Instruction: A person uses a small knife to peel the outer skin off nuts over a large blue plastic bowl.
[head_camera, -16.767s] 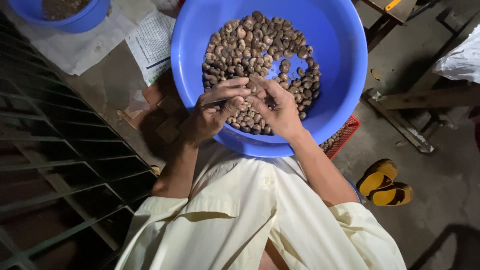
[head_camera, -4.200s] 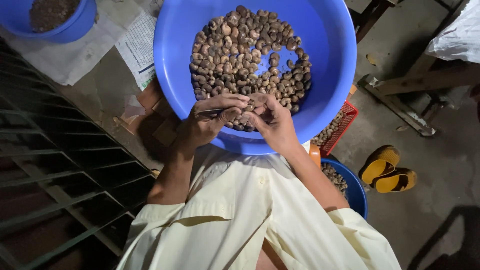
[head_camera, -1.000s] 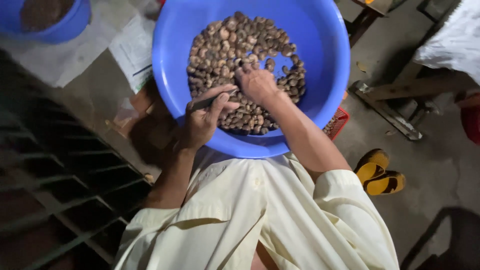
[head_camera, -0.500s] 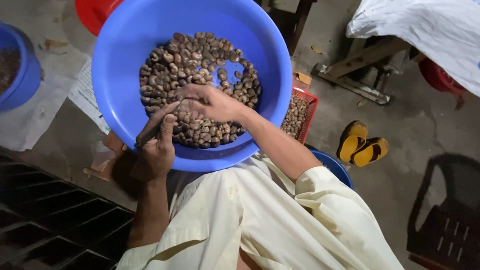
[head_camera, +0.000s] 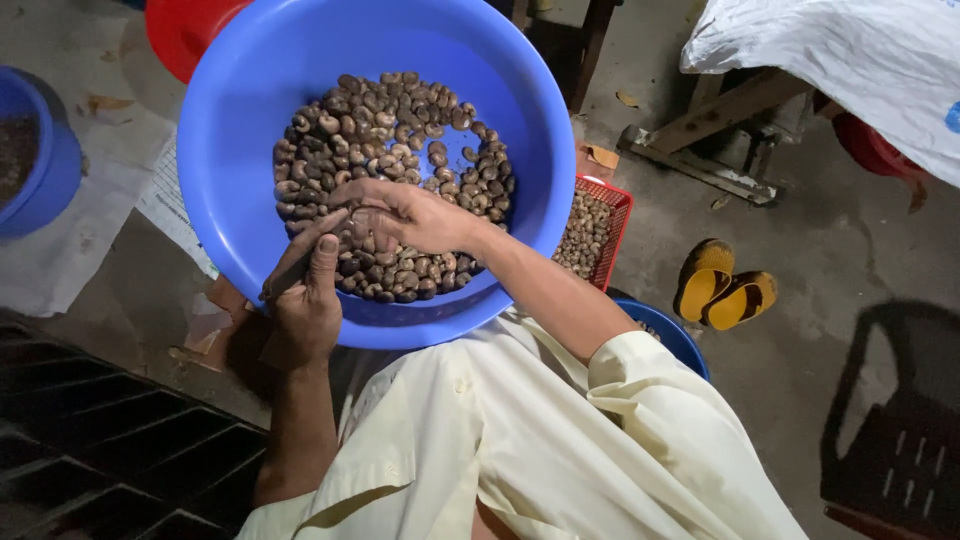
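the left hand is closed around a small dark knife, thumb laid along the top of it. the grip sits just over the near rim of the big blue basin, probably so the blade is ready right above the pile. the knife's long axis runs on a slant, from the palm at lower left up toward the right, and its tip points into the nuts and toward the other hand; the tip itself is hard to make out against the dark shells.

the right hand lies palm down on the nuts, fingers stretched toward the left and slightly curled. whether it already pinches one nut i cannot tell, since the fingertips are pressed into the heap. the two hands are near each other, almost touching at the knife's end.

the nuts are brown and curved, heaped in the middle and near side of the basin, with bare blue showing through a gap on the right. the basin rests on the person's lap, tilted a little toward them, which keeps the heap within reach.

further out, a red mesh basket with paler nuts sits just beside the basin, a smaller blue bowl lies below it, and yellow sandals rest on the concrete floor.
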